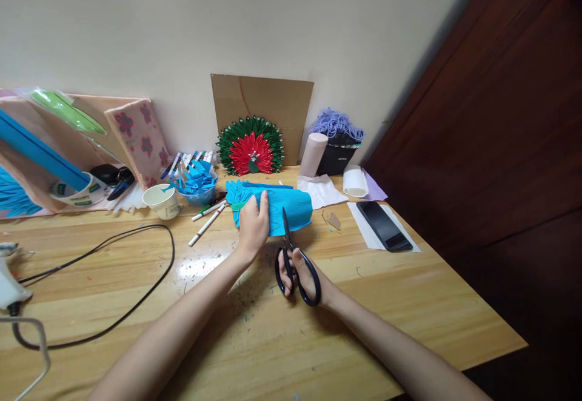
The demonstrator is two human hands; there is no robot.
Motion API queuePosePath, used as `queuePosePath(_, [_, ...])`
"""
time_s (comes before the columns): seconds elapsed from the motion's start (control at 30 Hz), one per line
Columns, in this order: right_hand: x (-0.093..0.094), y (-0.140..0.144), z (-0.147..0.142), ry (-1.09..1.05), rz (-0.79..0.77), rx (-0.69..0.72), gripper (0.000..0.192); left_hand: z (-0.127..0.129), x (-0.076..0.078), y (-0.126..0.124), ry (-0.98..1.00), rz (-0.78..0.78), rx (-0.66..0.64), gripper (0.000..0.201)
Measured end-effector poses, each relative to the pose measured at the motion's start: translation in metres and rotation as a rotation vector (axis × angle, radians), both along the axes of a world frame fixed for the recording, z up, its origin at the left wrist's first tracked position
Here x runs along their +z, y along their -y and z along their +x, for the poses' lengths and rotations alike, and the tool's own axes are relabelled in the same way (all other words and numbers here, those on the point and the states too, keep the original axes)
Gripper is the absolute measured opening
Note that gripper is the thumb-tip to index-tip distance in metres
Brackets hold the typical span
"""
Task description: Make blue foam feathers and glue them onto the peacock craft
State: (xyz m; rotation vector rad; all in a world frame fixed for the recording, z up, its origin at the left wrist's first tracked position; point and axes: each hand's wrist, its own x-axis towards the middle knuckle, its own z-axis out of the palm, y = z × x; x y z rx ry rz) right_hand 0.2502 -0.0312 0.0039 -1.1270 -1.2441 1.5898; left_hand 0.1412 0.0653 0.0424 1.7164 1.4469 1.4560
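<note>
The left hand presses and pinches the near left edge of a folded blue crepe paper, which lies on the wooden table near its middle, just in front of a red and green paper fan. The paper looks light, thin and soft; it probably crumples and tears easily, so it seems best held flat near the cut line, as this hand does. To its right, the right hand is clenched through the loops of black scissors, whose blades point away from the person and meet the paper's near edge.

On the far left lie a glue gun and its black cable, then a paper cup and markers. Right of the paper rest a white tissue and a phone. The tabletop is smooth, glossy and littered with small scraps. Behind it rises a plain pale wall, and at the right stands a dark wooden panel.
</note>
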Motion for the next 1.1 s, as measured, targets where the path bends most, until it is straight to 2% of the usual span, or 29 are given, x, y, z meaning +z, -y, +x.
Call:
queuePosePath(0.1, [-0.002, -0.002, 0.001, -0.008, 0.008, -0.028, 0.069, 0.004, -0.001, 0.004, -0.024, -0.005, -0.033, 0.036])
queuePosePath(0.23, [-0.005, -0.001, 0.000, 0.031, 0.005, -0.089, 0.063, 0.004, -0.002, 0.005, -0.016, -0.010, -0.019, 0.035])
queuePosePath(0.33, [-0.003, -0.001, 0.000, 0.044, -0.008, -0.094, 0.065, 0.003, -0.003, 0.003, 0.010, -0.011, -0.018, 0.033])
queuePosePath(0.53, [0.001, -0.005, 0.002, 0.024, -0.032, -0.109, 0.073, 0.008, -0.007, 0.007, 0.018, -0.014, -0.130, 0.029])
queuePosePath(0.8, [-0.004, -0.006, 0.001, 0.047, -0.058, -0.175, 0.067, 0.010, -0.014, 0.007, 0.070, -0.057, -0.126, 0.030])
queuePosePath(0.97, [-0.008, -0.010, 0.004, 0.002, -0.063, -0.172, 0.072, 0.014, -0.015, 0.012, 0.101, -0.077, -0.240, 0.026])
queuePosePath(1.1, [-0.010, -0.011, 0.005, 0.038, -0.061, -0.212, 0.066, 0.016, -0.016, 0.013, 0.132, -0.120, -0.234, 0.026])
